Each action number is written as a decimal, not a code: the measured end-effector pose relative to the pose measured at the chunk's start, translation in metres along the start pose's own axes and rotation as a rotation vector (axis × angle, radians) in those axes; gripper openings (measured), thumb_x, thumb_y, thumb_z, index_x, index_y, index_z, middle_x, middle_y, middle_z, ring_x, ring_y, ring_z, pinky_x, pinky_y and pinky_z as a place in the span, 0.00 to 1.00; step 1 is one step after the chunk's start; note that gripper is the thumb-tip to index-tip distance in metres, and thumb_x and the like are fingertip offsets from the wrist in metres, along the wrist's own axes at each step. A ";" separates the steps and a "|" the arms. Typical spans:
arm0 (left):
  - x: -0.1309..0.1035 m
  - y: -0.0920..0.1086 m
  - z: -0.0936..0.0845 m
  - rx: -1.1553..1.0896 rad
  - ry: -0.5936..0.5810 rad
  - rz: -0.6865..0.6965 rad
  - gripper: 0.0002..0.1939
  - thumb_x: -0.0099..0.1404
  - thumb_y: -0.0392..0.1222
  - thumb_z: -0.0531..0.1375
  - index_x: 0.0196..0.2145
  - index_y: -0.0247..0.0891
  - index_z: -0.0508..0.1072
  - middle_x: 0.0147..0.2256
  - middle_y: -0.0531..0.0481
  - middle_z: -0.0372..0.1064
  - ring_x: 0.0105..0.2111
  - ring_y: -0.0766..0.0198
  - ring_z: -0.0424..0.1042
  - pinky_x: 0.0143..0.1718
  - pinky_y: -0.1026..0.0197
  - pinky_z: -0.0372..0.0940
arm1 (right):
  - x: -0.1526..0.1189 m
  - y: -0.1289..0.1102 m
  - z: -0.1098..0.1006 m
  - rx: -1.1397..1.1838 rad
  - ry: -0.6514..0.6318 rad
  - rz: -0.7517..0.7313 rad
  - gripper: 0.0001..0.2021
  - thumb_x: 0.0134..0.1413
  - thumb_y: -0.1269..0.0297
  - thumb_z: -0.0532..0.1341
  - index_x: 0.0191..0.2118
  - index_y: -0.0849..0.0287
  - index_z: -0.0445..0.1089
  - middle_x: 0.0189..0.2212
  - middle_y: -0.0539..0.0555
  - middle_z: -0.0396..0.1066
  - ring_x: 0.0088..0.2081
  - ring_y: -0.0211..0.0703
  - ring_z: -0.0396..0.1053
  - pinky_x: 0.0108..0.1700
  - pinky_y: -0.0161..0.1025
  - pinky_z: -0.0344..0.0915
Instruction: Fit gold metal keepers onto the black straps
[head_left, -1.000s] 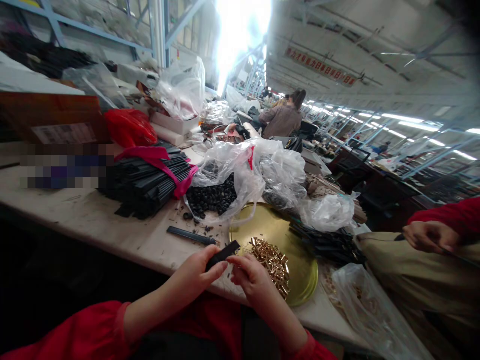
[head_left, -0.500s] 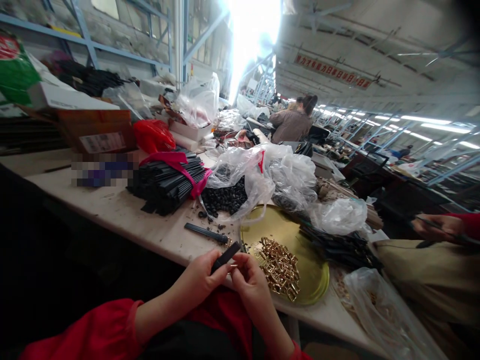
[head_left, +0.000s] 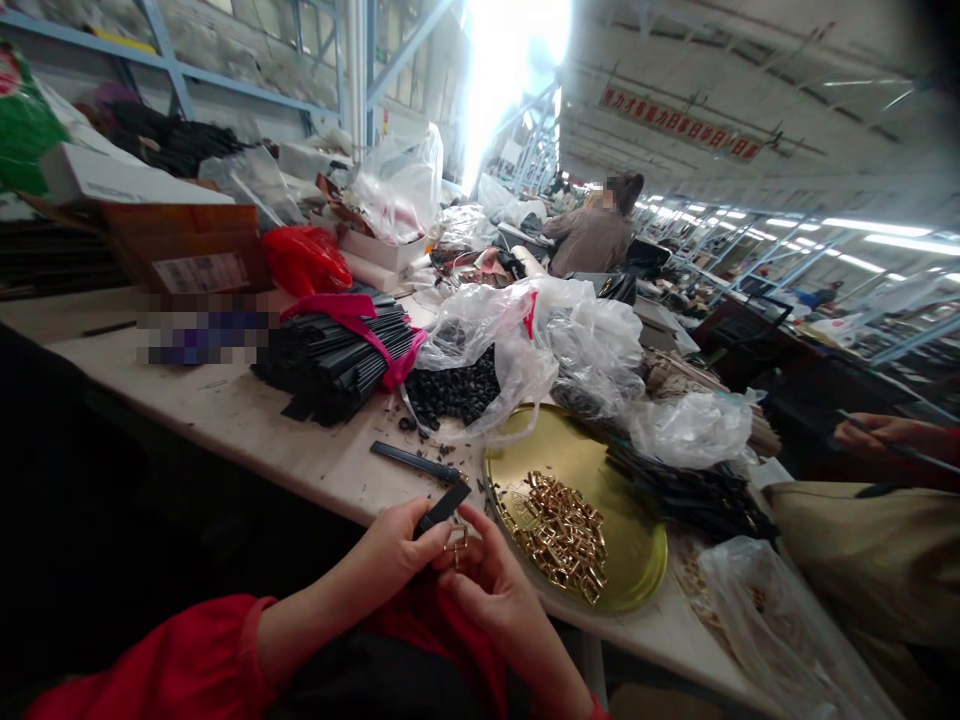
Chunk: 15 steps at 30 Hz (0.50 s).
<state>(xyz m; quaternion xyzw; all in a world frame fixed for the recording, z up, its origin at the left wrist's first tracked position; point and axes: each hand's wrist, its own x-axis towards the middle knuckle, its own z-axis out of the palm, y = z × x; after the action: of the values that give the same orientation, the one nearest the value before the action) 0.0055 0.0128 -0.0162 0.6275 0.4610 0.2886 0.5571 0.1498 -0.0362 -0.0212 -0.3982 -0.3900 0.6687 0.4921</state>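
Note:
A short black strap is pinched in my left hand, its end pointing up and right. Close beside it, a gold buckle sits between the fingers of my right hand. Whether strap and buckle touch is too small to tell. Just beyond my hands, a finished-looking black strap with a buckle lies on the table. To the right stands a round gold tray holding a heap of gold buckles.
Behind my hands are a bundle of black strips tied with pink cloth and a plastic bag of small black pieces. More black straps lie right of the tray. At the right edge is another person's hand.
The gold buckle has turned into clearer view as my right fingers spread around it. The black strap has tilted flatter. The view has shifted slightly.

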 end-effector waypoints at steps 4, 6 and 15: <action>0.000 -0.005 0.000 0.006 -0.011 -0.018 0.12 0.60 0.46 0.52 0.30 0.34 0.67 0.21 0.56 0.63 0.22 0.67 0.60 0.22 0.67 0.54 | -0.002 -0.001 -0.004 0.061 -0.026 0.060 0.29 0.48 0.65 0.63 0.55 0.57 0.53 0.29 0.49 0.72 0.29 0.35 0.69 0.36 0.35 0.64; 0.000 -0.006 0.002 -0.021 -0.026 -0.028 0.12 0.60 0.46 0.52 0.30 0.35 0.67 0.21 0.56 0.62 0.22 0.68 0.60 0.22 0.68 0.54 | -0.001 0.000 -0.004 0.066 -0.005 0.073 0.29 0.48 0.63 0.64 0.55 0.58 0.54 0.27 0.49 0.72 0.26 0.36 0.69 0.33 0.35 0.64; -0.009 -0.003 -0.006 0.008 -0.190 -0.043 0.15 0.62 0.51 0.50 0.32 0.35 0.66 0.21 0.57 0.59 0.20 0.69 0.58 0.21 0.68 0.53 | 0.004 0.009 0.000 0.057 0.327 -0.031 0.09 0.41 0.62 0.68 0.29 0.60 0.72 0.22 0.45 0.70 0.23 0.28 0.63 0.26 0.26 0.61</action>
<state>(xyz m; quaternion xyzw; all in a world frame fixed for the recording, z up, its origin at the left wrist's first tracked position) -0.0039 0.0070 -0.0166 0.6442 0.4204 0.2138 0.6021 0.1461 -0.0338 -0.0300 -0.4817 -0.2917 0.5981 0.5702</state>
